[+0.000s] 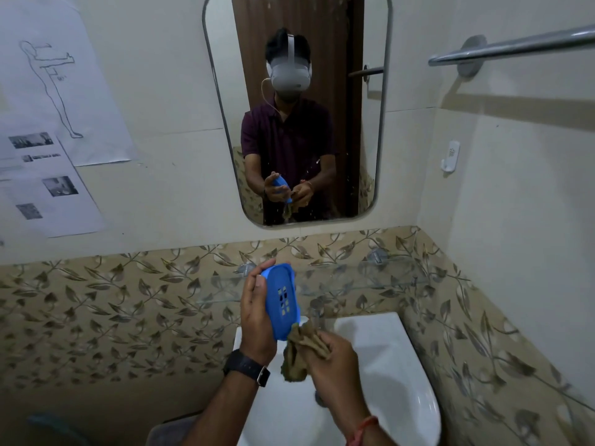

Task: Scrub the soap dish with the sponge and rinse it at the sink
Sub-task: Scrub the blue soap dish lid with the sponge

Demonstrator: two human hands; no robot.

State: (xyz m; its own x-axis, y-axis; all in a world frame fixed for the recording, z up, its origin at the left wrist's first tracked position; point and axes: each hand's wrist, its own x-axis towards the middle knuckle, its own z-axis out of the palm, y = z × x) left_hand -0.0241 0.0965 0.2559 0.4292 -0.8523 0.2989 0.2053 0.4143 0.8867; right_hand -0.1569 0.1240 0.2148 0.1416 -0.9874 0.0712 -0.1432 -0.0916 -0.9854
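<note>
The fingers [257, 286] of the left hand [256, 317] curl around the left edge of the blue soap dish [283, 300], with the thumb tip hooked over its top rim, so the dish is clamped between thumb and fingers. The dish stands nearly upright, tilted slightly, its hollow side with a small grid of drain slots turned toward the right, and it is held above the far left part of the white sink [386, 365]. The right hand [335, 358] is closed in a fist around a crumpled brown sponge [302, 346] that looks more like a rag; its fingers are pressed together into the bunched material, and the loose top of the sponge touches the lower end of the dish. A black watch [248, 368] sits on the left wrist and a red thread [362, 429] circles the right wrist. Beyond the hands a glass shelf [354, 278] runs along the leaf-patterned tile band [128, 300]. Above it a mirror [296, 107] hangs on the far wall. To the left printed sheets of paper [48, 123] are stuck to the wall, and at far right a metal towel bar [515, 46] and a small white hook [450, 156] are fixed to the wall.
</note>
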